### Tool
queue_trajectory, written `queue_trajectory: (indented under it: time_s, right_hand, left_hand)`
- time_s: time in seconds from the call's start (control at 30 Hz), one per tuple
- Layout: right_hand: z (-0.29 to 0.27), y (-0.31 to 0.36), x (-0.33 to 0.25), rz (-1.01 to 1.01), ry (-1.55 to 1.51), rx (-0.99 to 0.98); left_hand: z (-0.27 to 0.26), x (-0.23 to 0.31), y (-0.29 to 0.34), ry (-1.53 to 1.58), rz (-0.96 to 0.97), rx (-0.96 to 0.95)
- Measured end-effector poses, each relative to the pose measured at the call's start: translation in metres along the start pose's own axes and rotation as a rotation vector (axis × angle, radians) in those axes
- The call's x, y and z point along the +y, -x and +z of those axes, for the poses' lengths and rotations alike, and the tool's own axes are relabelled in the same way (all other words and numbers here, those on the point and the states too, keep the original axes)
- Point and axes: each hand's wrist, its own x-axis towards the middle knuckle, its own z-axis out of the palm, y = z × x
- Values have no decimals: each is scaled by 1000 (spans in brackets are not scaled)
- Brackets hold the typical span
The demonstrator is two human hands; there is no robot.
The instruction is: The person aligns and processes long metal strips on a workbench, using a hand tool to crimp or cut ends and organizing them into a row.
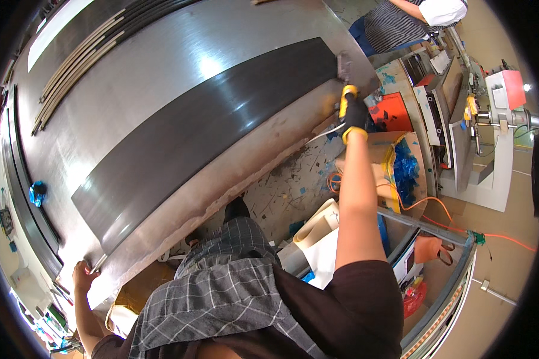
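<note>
A long dark grey sheet (209, 128) lies across the metal-topped table (179, 60). Over its far right end, my right hand (356, 113) in a black glove with a yellow cuff is closed around a yellow-and-black handheld tool (344, 102). The tool's grey head is blurred, and whether it touches the sheet cannot be told. A pale cord trails below this hand. Low on the left, my bare left hand (85, 276) pinches a thin silvery strip-like piece (99, 263) at the table edge, close to the sheet's near left corner.
Several thin rods (81, 69) lie at the table's upper left, and a crumpled blue wad (38, 193) sits on its left side. On the right stand a cardboard box (380, 149) with blue film, an orange cable (443, 206) and a metal-framed cart (461, 263). Another person (395, 27) works beyond.
</note>
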Motion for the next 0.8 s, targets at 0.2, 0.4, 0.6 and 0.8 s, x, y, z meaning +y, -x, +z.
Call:
queue_trajectory:
  time_s: [0.2,0.4,0.6,0.8]
  right_hand:
    - [-15,-77,-51,268,511,-96]
    - [58,-86,-80,-461,447,-304]
    - [90,54,-101,-970,453,-213]
    - [103,367,-271,-1114,-63,-520]
  left_hand:
    - [12,-11,9,-67,-113,13]
    - [38,-59,20,-119,-105,43]
    - [21,-18,20,-45,50,174]
    - [33,-3,33,215,164,445]
